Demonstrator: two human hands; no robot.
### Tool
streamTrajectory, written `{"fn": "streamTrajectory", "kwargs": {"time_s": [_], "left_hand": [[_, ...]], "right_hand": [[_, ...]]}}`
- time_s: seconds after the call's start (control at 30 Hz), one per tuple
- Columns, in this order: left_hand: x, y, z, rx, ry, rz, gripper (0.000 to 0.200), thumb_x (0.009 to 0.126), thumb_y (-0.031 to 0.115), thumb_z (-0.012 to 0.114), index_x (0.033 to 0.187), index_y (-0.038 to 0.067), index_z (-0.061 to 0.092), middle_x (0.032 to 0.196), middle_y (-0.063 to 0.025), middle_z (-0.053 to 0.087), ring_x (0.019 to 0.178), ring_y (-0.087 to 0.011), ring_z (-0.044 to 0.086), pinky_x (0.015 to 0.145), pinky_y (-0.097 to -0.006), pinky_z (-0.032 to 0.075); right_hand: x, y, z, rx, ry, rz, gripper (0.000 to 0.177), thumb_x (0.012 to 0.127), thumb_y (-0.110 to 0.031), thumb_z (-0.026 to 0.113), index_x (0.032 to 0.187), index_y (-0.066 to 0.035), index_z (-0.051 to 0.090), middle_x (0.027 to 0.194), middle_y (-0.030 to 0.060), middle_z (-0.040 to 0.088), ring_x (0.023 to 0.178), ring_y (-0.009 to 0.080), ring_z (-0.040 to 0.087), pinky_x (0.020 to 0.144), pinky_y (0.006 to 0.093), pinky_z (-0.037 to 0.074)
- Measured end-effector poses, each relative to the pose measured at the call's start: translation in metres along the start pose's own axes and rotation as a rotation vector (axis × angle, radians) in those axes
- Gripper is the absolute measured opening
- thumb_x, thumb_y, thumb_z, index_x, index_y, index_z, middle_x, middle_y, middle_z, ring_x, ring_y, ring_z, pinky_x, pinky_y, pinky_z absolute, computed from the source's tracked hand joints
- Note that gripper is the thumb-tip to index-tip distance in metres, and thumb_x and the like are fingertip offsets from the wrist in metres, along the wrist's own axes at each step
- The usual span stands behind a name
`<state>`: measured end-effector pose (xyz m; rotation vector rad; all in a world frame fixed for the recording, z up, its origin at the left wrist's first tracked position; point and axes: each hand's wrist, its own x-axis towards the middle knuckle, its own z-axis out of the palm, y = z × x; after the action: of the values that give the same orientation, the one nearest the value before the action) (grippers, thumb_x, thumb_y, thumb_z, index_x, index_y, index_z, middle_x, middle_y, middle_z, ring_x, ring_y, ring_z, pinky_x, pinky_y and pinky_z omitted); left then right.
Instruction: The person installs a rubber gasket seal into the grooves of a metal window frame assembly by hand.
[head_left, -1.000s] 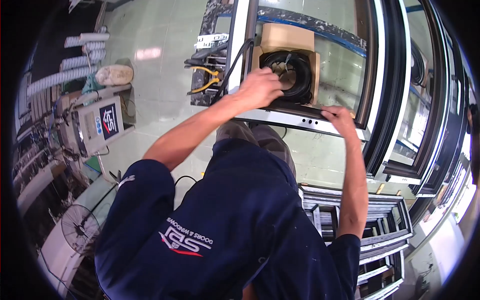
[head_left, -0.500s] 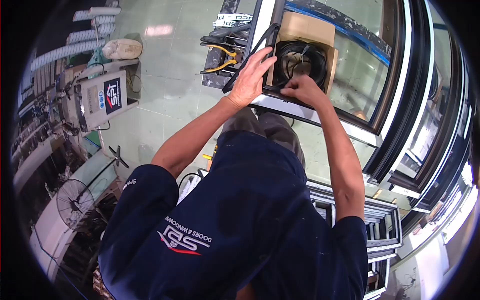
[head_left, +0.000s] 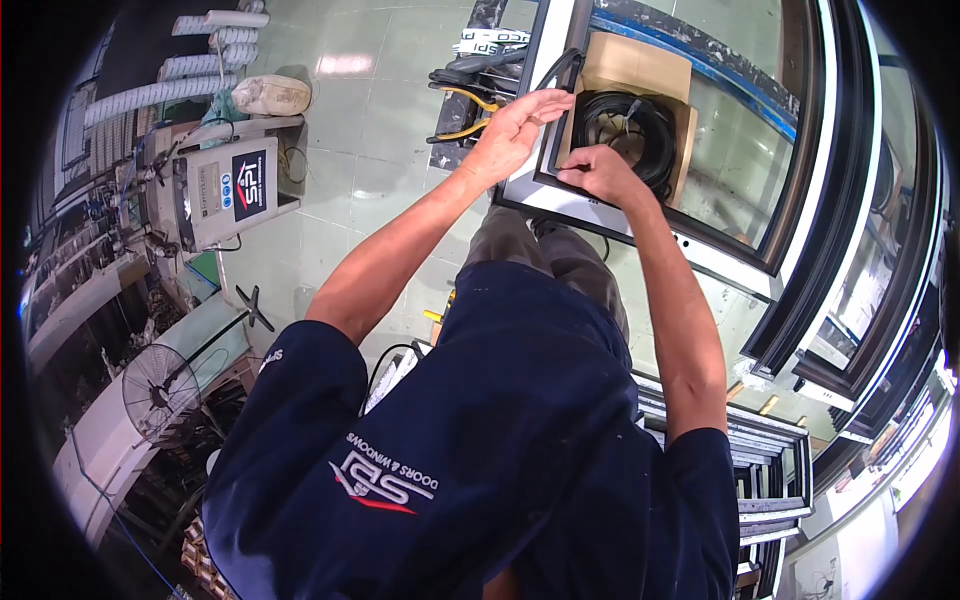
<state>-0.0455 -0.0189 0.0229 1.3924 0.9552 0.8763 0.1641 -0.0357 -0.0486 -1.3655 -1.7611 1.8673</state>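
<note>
A white window frame [head_left: 612, 215] with a dark inner edge lies in front of me. My left hand [head_left: 520, 132] rests over its left side, fingers stretched out, beside a thin black strip [head_left: 560, 68] that looks like rubber gasket. At the near left corner my right hand [head_left: 600, 175] has its fingers curled down against the dark inner edge; anything between the fingertips is hidden. Just beyond it, an open cardboard box [head_left: 640, 65] inside the frame's outline holds a coil of black strip [head_left: 655, 135]. Yellow-handled pliers [head_left: 465, 130] lie left of my left hand.
More frames [head_left: 850, 200] stand in a row to the right. Stacked frame pieces [head_left: 770, 450] are at the lower right. On the left are a machine with an SPI sign [head_left: 225, 190], a fan [head_left: 160, 390] and a tied sack [head_left: 272, 96].
My left hand has tilted to the right, its fingers now pointing across the frame's side. The black strip that hung below it no longer shows there. My right hand stays at the corner.
</note>
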Motion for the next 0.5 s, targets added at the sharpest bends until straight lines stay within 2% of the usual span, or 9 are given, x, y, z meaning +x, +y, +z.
{"fn": "streamTrajectory", "kwargs": {"time_s": [0.07, 0.1, 0.2, 0.23, 0.27, 0.33, 0.43, 0.5], "left_hand": [[0.001, -0.004, 0.003, -0.04, 0.039, -0.002, 0.045, 0.096, -0.01, 0.032, 0.139, -0.005, 0.046, 0.14, -0.0189, 0.055, 0.132, -0.0275, 0.054, 0.115, -0.0388, 0.041], [0.001, -0.006, 0.005, -0.057, 0.061, -0.004, 0.045, 0.097, -0.009, 0.032, 0.139, -0.005, 0.046, 0.139, -0.0189, 0.056, 0.131, -0.0277, 0.055, 0.114, -0.0385, 0.042], [-0.005, -0.01, 0.021, 0.006, 0.235, 0.001, 0.042, 0.098, -0.006, 0.034, 0.138, -0.007, 0.046, 0.139, -0.0195, 0.055, 0.13, -0.0284, 0.056, 0.112, -0.0381, 0.044], [-0.007, -0.01, 0.03, 0.117, 0.29, 0.135, 0.041, 0.098, -0.003, 0.036, 0.137, -0.006, 0.048, 0.14, -0.021, 0.053, 0.129, -0.0278, 0.056, 0.11, -0.0376, 0.046], [-0.01, -0.012, 0.031, 0.29, 0.279, 0.187, 0.041, 0.096, -0.004, 0.038, 0.135, -0.005, 0.051, 0.142, -0.0222, 0.051, 0.132, -0.031, 0.053, 0.111, -0.039, 0.043], [-0.01, -0.009, 0.037, 0.517, 0.402, 0.263, 0.043, 0.092, -0.003, 0.041, 0.134, -0.004, 0.053, 0.142, -0.0221, 0.051, 0.134, -0.0354, 0.05, 0.113, -0.0407, 0.038], [-0.007, -0.01, 0.039, 0.474, 0.426, 0.25, 0.046, 0.09, -0.002, 0.041, 0.135, -0.003, 0.052, 0.141, -0.0212, 0.052, 0.135, -0.0378, 0.048, 0.115, -0.0412, 0.034], [-0.006, -0.01, 0.036, 0.469, 0.436, 0.249, 0.046, 0.09, -0.004, 0.041, 0.135, -0.003, 0.051, 0.139, -0.0232, 0.052, 0.132, -0.0399, 0.049, 0.113, -0.0415, 0.037]], "right_hand": [[0.003, -0.016, 0.01, -0.058, 0.065, 0.042, 0.031, 0.078, -0.027, 0.081, 0.092, -0.001, 0.074, 0.077, 0.0146, 0.07, 0.07, 0.0224, 0.064, 0.071, 0.0347, 0.051], [0.005, -0.026, 0.01, -0.152, 0.067, 0.073, 0.033, 0.081, -0.033, 0.075, 0.09, -0.002, 0.074, 0.078, 0.0185, 0.07, 0.072, 0.0304, 0.068, 0.073, 0.04, 0.054], [0.013, -0.049, 0.023, -0.458, 0.422, 0.117, 0.033, 0.087, -0.035, 0.066, 0.087, -0.004, 0.075, 0.08, 0.0213, 0.071, 0.08, 0.0365, 0.071, 0.074, 0.0467, 0.055], [0.021, -0.05, 0.023, -0.49, 0.505, 0.078, 0.04, 0.092, -0.036, 0.056, 0.084, -0.002, 0.075, 0.082, 0.0243, 0.071, 0.085, 0.041, 0.071, 0.076, 0.0511, 0.055], [0.029, -0.052, 0.02, -0.515, 0.543, 0.086, 0.041, 0.093, -0.036, 0.055, 0.083, -0.001, 0.074, 0.082, 0.0246, 0.071, 0.084, 0.0413, 0.071, 0.076, 0.0507, 0.056], [0.043, -0.062, 0.009, -0.562, 0.618, 0.109, 0.045, 0.095, -0.035, 0.052, 0.081, 0.001, 0.074, 0.081, 0.0254, 0.071, 0.081, 0.0418, 0.071, 0.076, 0.0498, 0.056], [0.06, -0.065, -0.005, -0.668, 0.597, 0.104, 0.05, 0.098, -0.038, 0.049, 0.081, 0.0, 0.075, 0.079, 0.0247, 0.071, 0.079, 0.0417, 0.072, 0.075, 0.0488, 0.057], [0.06, -0.063, 0.0, -0.675, 0.609, 0.096, 0.049, 0.098, -0.038, 0.048, 0.081, -0.001, 0.075, 0.079, 0.0244, 0.071, 0.079, 0.0413, 0.072, 0.075, 0.0489, 0.057]]}}
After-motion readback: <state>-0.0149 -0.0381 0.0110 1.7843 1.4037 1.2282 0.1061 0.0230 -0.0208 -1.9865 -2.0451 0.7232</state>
